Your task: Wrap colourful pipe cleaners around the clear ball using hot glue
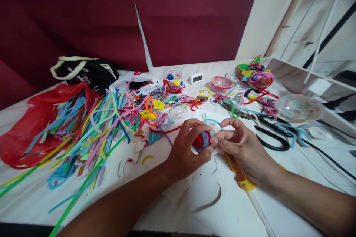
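Near the middle of the table, my left hand (187, 153) is wrapped round a small ball (202, 140) of coiled pipe cleaners, red with blue and pink bands. My right hand (239, 144) pinches at the ball's right side, where a whitish, clear part (216, 130) shows between the hands. A light blue pipe cleaner (211, 120) curves above it. The fingertips hide much of the ball's right edge. Beneath my right hand lies a yellow glue gun (246, 184), partly covered by the hand.
A large pile of coloured pipe cleaners (102, 126) spreads from a red bag (25, 133) at left. Black-handled scissors (274, 144) lie right of my hands. Behind stand a decorated ball (172, 82), a white digital clock (197, 78), a pink-rimmed clear bowl (221, 83) and a clear plastic shell (299, 108).
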Demonstrator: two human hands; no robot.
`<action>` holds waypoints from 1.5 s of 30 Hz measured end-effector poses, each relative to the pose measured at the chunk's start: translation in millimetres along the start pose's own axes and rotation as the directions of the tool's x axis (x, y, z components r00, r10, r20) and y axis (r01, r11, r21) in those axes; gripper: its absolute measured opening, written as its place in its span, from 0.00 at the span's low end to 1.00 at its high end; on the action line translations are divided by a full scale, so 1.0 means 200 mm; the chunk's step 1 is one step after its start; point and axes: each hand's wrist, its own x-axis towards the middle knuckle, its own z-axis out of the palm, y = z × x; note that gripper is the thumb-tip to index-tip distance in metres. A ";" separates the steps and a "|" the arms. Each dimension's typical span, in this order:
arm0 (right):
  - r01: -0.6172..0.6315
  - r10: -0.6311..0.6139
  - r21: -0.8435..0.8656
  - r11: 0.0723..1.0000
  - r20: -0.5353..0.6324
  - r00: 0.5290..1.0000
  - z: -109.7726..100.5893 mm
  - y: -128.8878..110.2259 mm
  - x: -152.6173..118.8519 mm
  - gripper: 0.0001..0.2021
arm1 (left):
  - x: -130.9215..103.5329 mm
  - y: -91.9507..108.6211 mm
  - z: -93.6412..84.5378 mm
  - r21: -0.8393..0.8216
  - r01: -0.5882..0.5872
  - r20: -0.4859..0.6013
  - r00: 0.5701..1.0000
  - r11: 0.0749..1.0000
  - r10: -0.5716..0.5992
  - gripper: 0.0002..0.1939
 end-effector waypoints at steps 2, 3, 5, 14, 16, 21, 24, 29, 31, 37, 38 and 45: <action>0.003 -0.003 0.002 1.000 -0.003 1.000 0.00 0.01 0.00 0.33 | 0.00 0.00 0.00 0.001 0.005 0.003 1.000 1.000 -0.005 0.19; 0.003 -0.003 0.003 1.000 -0.005 1.000 0.00 0.01 0.00 0.33 | 0.00 0.00 0.00 0.001 0.007 0.006 1.000 1.000 -0.007 0.19; 0.001 -0.001 0.005 1.000 -0.007 1.000 0.00 0.00 0.00 0.32 | 0.01 0.00 0.00 0.001 0.011 0.014 1.000 1.000 -0.011 0.19; -0.028 0.028 0.014 1.000 -0.008 1.000 0.00 -0.01 -0.01 0.33 | 0.00 0.00 0.00 0.000 0.006 0.016 1.000 1.000 -0.006 0.18; -0.040 0.040 0.010 0.999 -0.016 0.999 0.01 -0.01 -0.01 0.32 | 0.00 0.00 0.00 -0.001 0.009 0.012 1.000 1.000 -0.009 0.19; -0.081 0.081 -0.005 0.997 -0.031 0.996 0.03 -0.03 -0.04 0.32 | 0.00 0.00 0.00 0.000 0.016 0.013 1.000 1.000 -0.016 0.21; -0.078 0.078 -0.008 0.997 -0.034 0.996 0.03 -0.03 -0.04 0.33 | 0.00 0.01 0.00 0.002 0.019 0.009 1.000 1.000 -0.019 0.20; -0.048 0.048 0.021 0.999 -0.011 0.999 0.02 0.00 -0.02 0.34 | 0.01 0.01 -0.01 0.025 0.008 0.006 1.000 1.000 -0.008 0.21; -0.044 0.044 0.017 0.999 0.000 0.999 0.01 0.01 -0.01 0.34 | 0.01 0.01 -0.02 0.033 0.000 0.004 1.000 0.999 0.000 0.21; -0.028 0.029 -0.014 1.000 0.015 0.999 0.00 -0.01 -0.02 0.31 | 0.02 0.02 -0.02 0.065 -0.019 0.001 1.000 0.998 0.019 0.22; -0.023 0.023 -0.021 1.000 0.013 1.000 0.00 -0.01 -0.02 0.31 | 0.02 0.02 -0.03 0.072 -0.020 0.005 1.000 0.997 0.020 0.22; -0.015 0.015 0.015 1.000 0.023 1.000 -0.02 0.01 -0.01 0.31 | 0.02 0.03 -0.03 0.119 -0.069 0.023 0.998 0.990 0.066 0.22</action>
